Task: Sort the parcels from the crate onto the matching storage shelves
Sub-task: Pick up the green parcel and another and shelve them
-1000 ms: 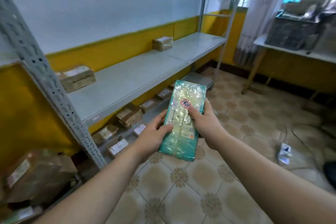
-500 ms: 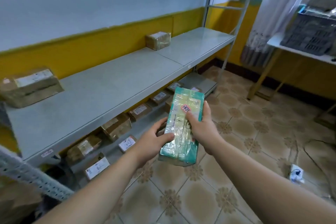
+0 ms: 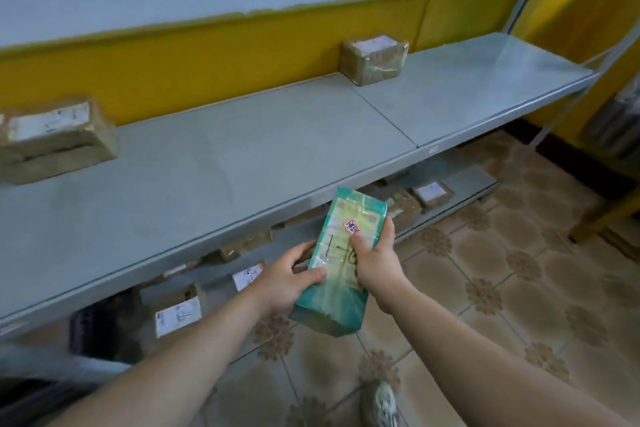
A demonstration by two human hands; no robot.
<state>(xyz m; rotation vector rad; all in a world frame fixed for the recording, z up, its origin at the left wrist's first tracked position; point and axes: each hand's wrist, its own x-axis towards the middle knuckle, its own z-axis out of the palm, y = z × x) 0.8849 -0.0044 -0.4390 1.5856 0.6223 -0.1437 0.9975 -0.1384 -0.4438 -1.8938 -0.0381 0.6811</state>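
- Along the yellow-and-white wall: long grey metal upper shelf (image 3: 242, 149), front edge just beyond the hands.
- Beneath it: lower grey shelf tier (image 3: 464, 180), lined with small brown labelled parcels (image 3: 178, 317); writing on the white labels too blurred to read.
- Underfoot: patterned beige tiled floor (image 3: 502, 288), with a grey shoe (image 3: 379, 402) at the bottom edge.
- On the upper shelf: two brown taped cardboard parcels, one at the far left (image 3: 52, 139), one against the wall further right (image 3: 372, 57), well apart.
- In the air before the upper shelf's edge, above the lower tier: green film-wrapped oblong parcel (image 3: 336, 253), long axis pointing away, top face turned up toward the camera, resting on no shelf.
- Left hand (image 3: 284, 282): wrapped round the parcel's left edge, thumb across the top face.
- Right hand (image 3: 379, 265): gripping the right edge, thumb pressed on the face.
- On that face: small red-and-white sticker (image 3: 352, 227) and a dark handwritten mark (image 3: 334, 248), partly hidden by the right thumb, seemingly beginning "1-".
- Step in hand, by judgement: reading the mark to pick the shelf; carried, not yet placed.
- Next move, likely: match the mark to a shelf label, then lay the parcel flat in a free spot, letting go only once it rests.
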